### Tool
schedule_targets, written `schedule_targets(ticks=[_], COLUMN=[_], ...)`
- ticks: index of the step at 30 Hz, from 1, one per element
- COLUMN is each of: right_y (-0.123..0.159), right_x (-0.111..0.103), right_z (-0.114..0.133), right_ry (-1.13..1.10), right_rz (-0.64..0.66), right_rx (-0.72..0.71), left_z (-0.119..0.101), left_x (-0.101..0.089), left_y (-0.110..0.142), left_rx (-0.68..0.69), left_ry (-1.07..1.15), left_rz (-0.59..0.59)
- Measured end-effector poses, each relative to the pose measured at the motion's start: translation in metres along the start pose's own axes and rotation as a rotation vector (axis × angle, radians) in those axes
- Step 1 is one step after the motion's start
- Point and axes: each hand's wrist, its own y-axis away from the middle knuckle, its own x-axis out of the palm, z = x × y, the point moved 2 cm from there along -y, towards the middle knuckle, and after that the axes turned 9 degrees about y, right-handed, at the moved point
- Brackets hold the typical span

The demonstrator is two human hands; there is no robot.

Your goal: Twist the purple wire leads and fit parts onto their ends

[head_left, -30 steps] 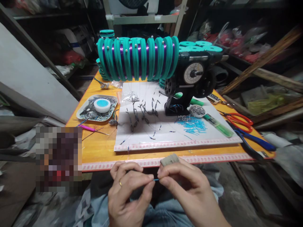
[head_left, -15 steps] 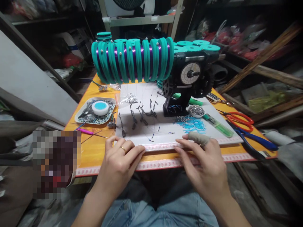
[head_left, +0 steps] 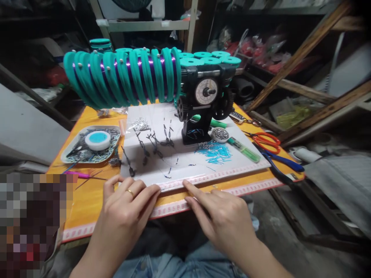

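My left hand [head_left: 126, 206] lies flat on the orange table [head_left: 87, 197], fingers stretched out, tips at the near edge of the white board [head_left: 185, 162]. A ring is on one finger. My right hand [head_left: 220, 214] rests beside it, fingers extended along the measuring tape strip [head_left: 174, 206] at the table's front edge. Neither hand holds anything. On the board lie several small dark hook rigs [head_left: 150, 143] on thin line and a pile of cyan tubes [head_left: 214, 152].
A black winding machine [head_left: 204, 102] with a dial carries teal spools [head_left: 121, 79] wound with purple line. A tray [head_left: 87, 144] with a round blue-lidded box sits left. A green lighter [head_left: 243, 150], red scissors [head_left: 265, 139] and blue pliers [head_left: 281, 164] lie right. Wooden beams clutter the right side.
A second ago both hands pinched a fine blue piece over my lap. They moved up to the table edge and now lie flat. The view has shifted right.
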Motion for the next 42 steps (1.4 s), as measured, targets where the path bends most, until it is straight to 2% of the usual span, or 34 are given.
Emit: schedule_targets(ticks=[5, 15, 21, 34, 39, 42], right_y=[0.011, 0.015, 0.014, 0.015, 0.017, 0.017], right_x=[-0.007, -0.008, -0.009, -0.007, -0.005, -0.004], right_z=[-0.017, -0.025, -0.027, -0.029, -0.030, -0.029], right_ry=[0.076, 0.003, -0.029, -0.099, -0.108, -0.104], right_rz=[0.001, -0.024, -0.016, 0.033, 0.027, 0.002], right_rx=[-0.004, 0.024, 0.040, 0.071, 0.067, 0.060], left_z=[-0.003, -0.007, -0.002, -0.002, -0.004, -0.004], left_x=[0.003, 0.009, 0.009, 0.009, 0.004, 0.001], left_y=[-0.003, -0.010, -0.009, -0.006, -0.001, 0.001], left_rx=[0.026, 0.072, 0.102, 0.091, 0.018, 0.003], left_ry=[0.001, 0.000, -0.013, -0.004, 0.023, 0.020], left_rz=[0.003, 0.003, 0.050, 0.031, -0.029, -0.020])
